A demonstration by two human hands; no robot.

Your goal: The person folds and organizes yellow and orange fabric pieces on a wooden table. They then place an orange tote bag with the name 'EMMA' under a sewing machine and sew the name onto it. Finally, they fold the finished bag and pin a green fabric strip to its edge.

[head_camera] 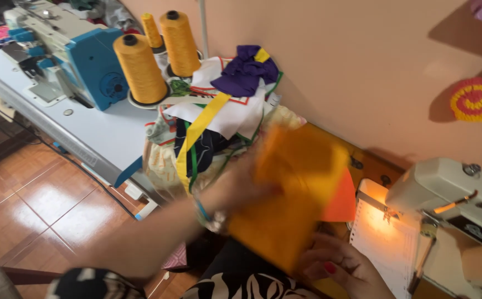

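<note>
Between both hands, above the sewing table's front edge, hangs a blurred piece of orange fabric [293, 199]. It looks light, limp and easily creased, best held by its edges. Left hand [240, 185] grips its left side; right hand [332, 266] pinches the lower corner. Behind lie a scrap pile [218, 119] and yellow thread cones [140, 69]; a cream sewing machine [451, 188] stands right.

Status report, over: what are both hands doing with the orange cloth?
Left hand grips orange cloth at its left edge. Right hand holds its lower corner. Cloth lifted, blurred. Scrap pile behind, sewing machine right.
</note>
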